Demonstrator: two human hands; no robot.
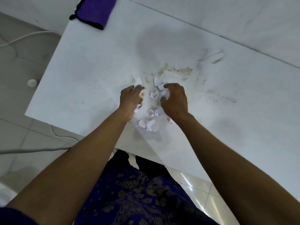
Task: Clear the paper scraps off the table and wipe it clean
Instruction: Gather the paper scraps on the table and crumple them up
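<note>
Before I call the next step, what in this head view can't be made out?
- Left hand: how much paper it grips; its curled fingers hide the palm.
- Right hand: any scraps beneath it are covered by its back.
- Scraps: print too small and blurred to read.
- Purple cloth: cut off by the top edge.
- Table: its right end runs past the frame edge.

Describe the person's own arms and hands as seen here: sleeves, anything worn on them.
Both forearms are bare from elbow to wrist, with no sleeves over them. The left hand and right hand wear no gloves, and no watch, bracelet or ring is visible. A dark blue sleeve edge shows at the lower left corner, near the left upper arm.
</note>
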